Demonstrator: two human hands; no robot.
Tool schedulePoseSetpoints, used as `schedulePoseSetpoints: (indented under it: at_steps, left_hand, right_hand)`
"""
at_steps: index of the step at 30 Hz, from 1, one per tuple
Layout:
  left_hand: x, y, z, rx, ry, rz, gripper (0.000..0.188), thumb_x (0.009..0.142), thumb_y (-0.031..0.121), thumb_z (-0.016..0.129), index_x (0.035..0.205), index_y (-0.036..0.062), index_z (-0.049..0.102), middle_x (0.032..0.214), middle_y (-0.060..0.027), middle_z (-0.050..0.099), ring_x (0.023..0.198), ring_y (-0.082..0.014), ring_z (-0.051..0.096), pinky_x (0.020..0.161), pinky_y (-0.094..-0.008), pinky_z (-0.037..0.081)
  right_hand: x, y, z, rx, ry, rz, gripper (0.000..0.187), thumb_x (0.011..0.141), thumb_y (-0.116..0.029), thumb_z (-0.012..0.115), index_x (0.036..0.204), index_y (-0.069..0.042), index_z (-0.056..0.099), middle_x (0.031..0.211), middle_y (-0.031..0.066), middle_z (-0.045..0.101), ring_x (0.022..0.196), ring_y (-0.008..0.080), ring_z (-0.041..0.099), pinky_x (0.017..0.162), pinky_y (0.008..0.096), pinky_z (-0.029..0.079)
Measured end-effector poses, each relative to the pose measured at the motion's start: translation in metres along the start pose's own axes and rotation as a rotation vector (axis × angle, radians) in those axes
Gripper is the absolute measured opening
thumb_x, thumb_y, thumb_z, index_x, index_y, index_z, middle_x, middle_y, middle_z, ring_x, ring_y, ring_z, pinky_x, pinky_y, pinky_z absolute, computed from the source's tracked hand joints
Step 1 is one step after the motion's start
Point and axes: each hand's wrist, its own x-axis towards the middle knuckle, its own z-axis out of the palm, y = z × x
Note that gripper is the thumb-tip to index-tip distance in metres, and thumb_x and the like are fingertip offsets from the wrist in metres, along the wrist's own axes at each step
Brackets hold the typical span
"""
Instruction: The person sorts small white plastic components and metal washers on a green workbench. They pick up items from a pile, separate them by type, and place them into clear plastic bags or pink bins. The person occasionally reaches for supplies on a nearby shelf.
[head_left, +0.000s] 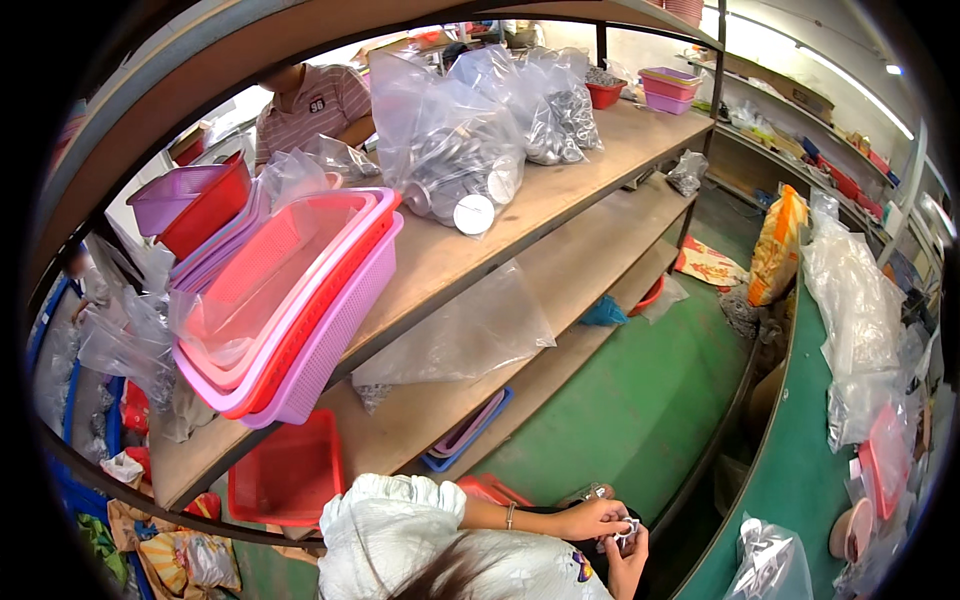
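Observation:
Low in the view, near the bottom edge, my left hand reaches in from a pale ruffled sleeve, a bracelet on its wrist. My right hand comes up from the lower edge to meet it. Between them is a small silvery-white metal part, pinched by the fingers of both hands. Fingers cover much of it, so its exact kind does not show. Just beyond my left hand lies a clear bag with shiny contents. Dark cloth shows beneath the hands.
A wooden shelf holds stacked plastic baskets and bags of metal parts. Behind it sits another person. At right runs a green table with plastic bags. A red bin stands under the shelf.

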Motion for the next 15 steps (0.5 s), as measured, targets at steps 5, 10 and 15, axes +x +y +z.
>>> schedulePoseSetpoints:
  at_steps: [5,10,15]
  left_hand:
    - [0.008,0.012,-0.031,0.155,0.131,0.055,0.020,0.089,0.017,0.052,0.094,-0.0015,0.053,0.077,-0.0030,0.057,0.068,-0.0069,0.053,0.062,-0.0220,0.044]
    - [0.019,0.031,-0.064,0.067,0.281,0.143,0.021,0.087,0.017,0.055,0.097,-0.0022,0.053,0.081,-0.0035,0.059,0.076,-0.0076,0.053,0.068,-0.0227,0.044]
    - [0.023,0.039,-0.103,0.044,0.294,0.088,0.021,0.084,0.017,0.060,0.093,-0.0020,0.055,0.082,-0.0018,0.059,0.075,-0.0057,0.052,0.067,-0.0217,0.044]
  right_hand:
    - [0.061,0.003,0.011,-0.155,-0.050,-0.044,0.027,0.072,0.003,0.062,0.094,-0.001,0.046,0.077,0.0016,0.053,0.063,0.0052,0.050,0.053,0.0185,0.042]
    - [0.112,-0.019,0.043,-0.210,-0.044,-0.063,0.021,0.073,-0.002,0.060,0.090,0.000,0.049,0.068,0.0015,0.052,0.057,0.0057,0.048,0.049,0.0202,0.039]
    - [0.154,-0.036,0.062,-0.575,-0.144,-0.225,0.025,0.069,-0.003,0.063,0.090,0.002,0.050,0.065,0.0069,0.052,0.059,0.0107,0.047,0.053,0.0261,0.041]
